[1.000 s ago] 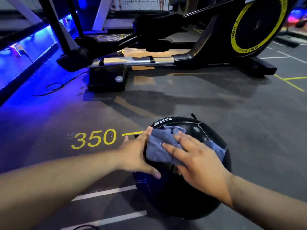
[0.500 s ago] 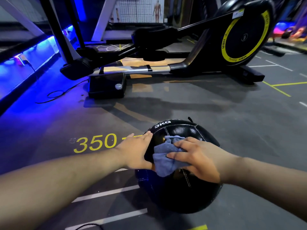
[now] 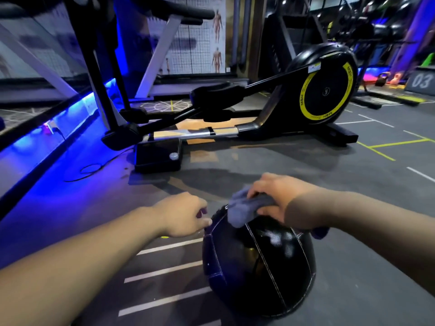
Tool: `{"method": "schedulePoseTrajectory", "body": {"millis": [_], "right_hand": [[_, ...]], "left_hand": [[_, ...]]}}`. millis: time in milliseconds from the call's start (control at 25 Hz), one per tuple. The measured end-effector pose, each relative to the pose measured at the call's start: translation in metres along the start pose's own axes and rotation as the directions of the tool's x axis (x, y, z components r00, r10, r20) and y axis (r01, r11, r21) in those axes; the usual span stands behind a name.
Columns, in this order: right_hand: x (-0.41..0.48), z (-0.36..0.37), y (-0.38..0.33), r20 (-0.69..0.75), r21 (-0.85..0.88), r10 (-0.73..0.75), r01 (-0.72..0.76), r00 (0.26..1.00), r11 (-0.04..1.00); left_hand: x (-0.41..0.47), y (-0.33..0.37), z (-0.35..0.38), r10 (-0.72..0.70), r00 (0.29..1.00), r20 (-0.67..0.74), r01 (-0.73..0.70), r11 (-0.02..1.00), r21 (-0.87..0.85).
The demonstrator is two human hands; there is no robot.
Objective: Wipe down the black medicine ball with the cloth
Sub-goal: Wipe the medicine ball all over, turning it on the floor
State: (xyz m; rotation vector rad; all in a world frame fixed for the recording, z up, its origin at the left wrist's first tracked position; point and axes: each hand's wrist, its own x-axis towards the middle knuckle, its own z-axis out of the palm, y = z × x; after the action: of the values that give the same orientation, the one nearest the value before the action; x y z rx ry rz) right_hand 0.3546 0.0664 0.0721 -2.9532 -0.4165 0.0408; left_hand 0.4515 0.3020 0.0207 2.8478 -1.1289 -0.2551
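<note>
The black, glossy, panel-stitched medicine ball point(image 3: 256, 274) sits on the dark grey rubber gym floor point(image 3: 353, 208), well in from its blue-lit left edge and just right of a row of white painted lines point(image 3: 164, 270). On the ball's top lies the bunched grey-blue cloth point(image 3: 244, 209), which our right hand point(image 3: 275, 196) clamps from above, fingers curled over it and thumb tucked beneath. Our left hand point(image 3: 183, 214) is at the ball's upper left flank with fingers curled in; we cannot tell whether it presses the skin or only hovers beside it. We judge the ball heavy, slightly yielding and slick, and its round shape means it may roll under a sideways stroke. So we would brace it with a flat palm low on the flank opposite the cloth, not pinch at a seam. The cloth is soft and limp, and best kept wadded. Beyond, well apart, stands a black elliptical trainer with a yellow-ringed flywheel point(image 3: 324, 90), and a thin black cable point(image 3: 91, 169) loops near the floor's left edge.
</note>
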Motion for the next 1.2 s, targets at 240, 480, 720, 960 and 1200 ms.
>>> {"method": "schedulePoseTrajectory", "body": {"millis": [240,480,720,960,1200], "right_hand": [[-0.010,0.002,-0.035,-0.206,0.614,0.236,-0.062,0.950,0.787],[0.006,0.037,-0.038,-0.117,0.694,0.104,0.006,0.988,0.720],[0.017,0.062,-0.050,-0.132,0.661,-0.081,0.149,0.988,0.735],[0.016,0.074,-0.033,-0.025,0.662,-0.047,0.052,0.999,0.748],[0.012,0.075,-0.040,-0.028,0.650,-0.120,0.109,0.992,0.752]], "left_hand": [[-0.069,0.001,-0.008,-0.213,0.959,-0.185,0.093,0.857,-0.506],[-0.087,0.008,0.008,-0.221,0.961,-0.164,0.060,0.747,-0.662],[-0.070,0.018,0.012,-0.102,0.980,-0.171,-0.020,0.804,-0.594],[-0.064,0.007,0.019,-0.189,0.968,-0.164,0.051,0.789,-0.613],[-0.062,0.019,0.021,-0.071,0.997,-0.017,0.063,0.957,-0.282]]}}
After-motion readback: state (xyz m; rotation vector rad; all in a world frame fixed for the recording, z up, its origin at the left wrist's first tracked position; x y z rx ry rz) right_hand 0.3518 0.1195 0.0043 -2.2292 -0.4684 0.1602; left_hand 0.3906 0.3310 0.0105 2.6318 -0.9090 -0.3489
